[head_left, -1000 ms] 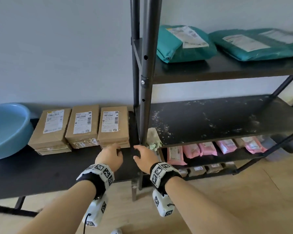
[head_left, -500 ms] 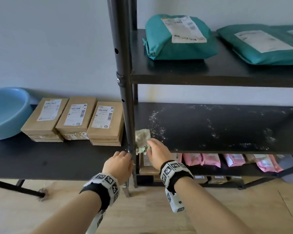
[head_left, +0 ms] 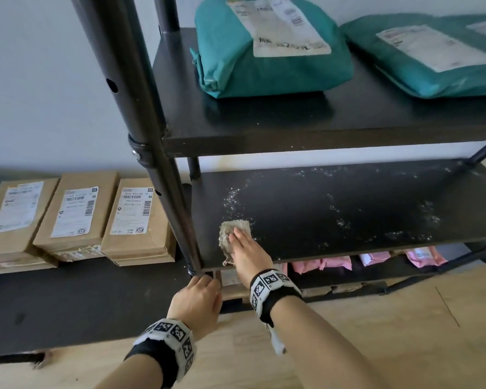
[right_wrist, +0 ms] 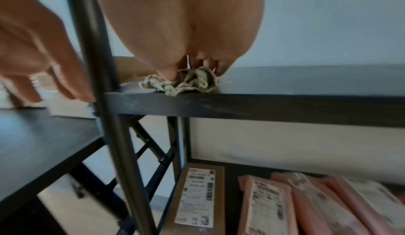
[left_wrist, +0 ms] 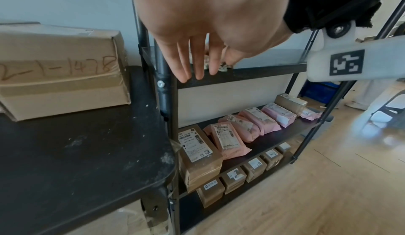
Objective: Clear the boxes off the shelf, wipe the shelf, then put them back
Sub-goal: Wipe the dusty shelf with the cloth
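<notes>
The boxes [head_left: 79, 217] sit on the side surface [head_left: 68, 301]. My right hand [head_left: 246, 252] presses the rag [head_left: 230, 234] flat-fingered on the dusty shelf [head_left: 348, 209]; my left hand [head_left: 195, 303] rests open, holding nothing. Wiping has barely begun; returning the boxes remains.

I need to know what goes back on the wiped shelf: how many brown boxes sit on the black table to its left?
3, side by side: left box, middle box, right box, nearest the shelf post.
</notes>
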Motion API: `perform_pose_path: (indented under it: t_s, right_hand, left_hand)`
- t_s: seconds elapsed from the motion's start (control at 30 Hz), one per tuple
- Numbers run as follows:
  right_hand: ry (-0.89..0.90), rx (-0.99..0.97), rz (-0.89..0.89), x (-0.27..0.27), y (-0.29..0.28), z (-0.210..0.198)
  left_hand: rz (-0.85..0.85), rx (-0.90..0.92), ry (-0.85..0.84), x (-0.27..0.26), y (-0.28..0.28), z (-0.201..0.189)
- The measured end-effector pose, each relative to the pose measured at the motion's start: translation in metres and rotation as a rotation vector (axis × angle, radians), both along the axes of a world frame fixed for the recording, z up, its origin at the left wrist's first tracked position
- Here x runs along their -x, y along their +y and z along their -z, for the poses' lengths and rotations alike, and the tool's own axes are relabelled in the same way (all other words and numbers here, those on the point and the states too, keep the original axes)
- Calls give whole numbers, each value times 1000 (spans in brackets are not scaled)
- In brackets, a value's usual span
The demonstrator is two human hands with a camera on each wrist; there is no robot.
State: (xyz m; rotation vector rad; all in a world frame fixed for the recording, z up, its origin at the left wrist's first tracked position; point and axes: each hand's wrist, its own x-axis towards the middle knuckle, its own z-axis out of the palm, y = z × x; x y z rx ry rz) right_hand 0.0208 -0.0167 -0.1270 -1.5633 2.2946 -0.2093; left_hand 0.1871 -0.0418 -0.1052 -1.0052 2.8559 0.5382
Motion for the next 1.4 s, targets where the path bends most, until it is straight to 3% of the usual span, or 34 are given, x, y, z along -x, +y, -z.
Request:
perform_pose_path:
  t_s: [0.2, 0.47, 0.6, 0.7, 0.8, 0.9, 1.0, 1.07, 1.2, 1.3, 1.4]
  right_hand:
    - [-49, -63, 81, 22, 40, -5]
    - [37, -46, -269, -14, 3, 8]
    - [-73, -67, -80, 35, 8, -6]
    - [-39, -127, 75, 77, 31, -14]
    - [7, -145, 135, 79, 56, -16]
    - [-12, -66, 19, 44, 56, -16]
    - [-14, -56, -254, 11, 24, -5]
    - [-8, -85, -325, 11, -3, 0]
    - [-77, -174, -172, 68, -29, -10]
    - [-46, -258, -29, 119, -13, -21]
    - [-42, -297, 11, 130, 7, -25]
  left_hand:
    - [14, -1, -10, 27, -1, -21]
    - [-117, -43, -57, 39, -6, -19]
    - [-178, -33, -71, 33, -3, -20]
    - [-208, -44, -70, 37, 0, -23]
    - [-211, -15, -63, 46, 4, -27]
    - [-214, 8, -38, 53, 7, -28]
    - [-242, 23, -9, 57, 9, -27]
    - [-275, 14, 7, 55, 10, -25]
    - [-316, -14, -7, 47, 9, -16]
    - [-350, -25, -32, 48, 9, -14]
    - [-371, -32, -58, 56, 11, -17]
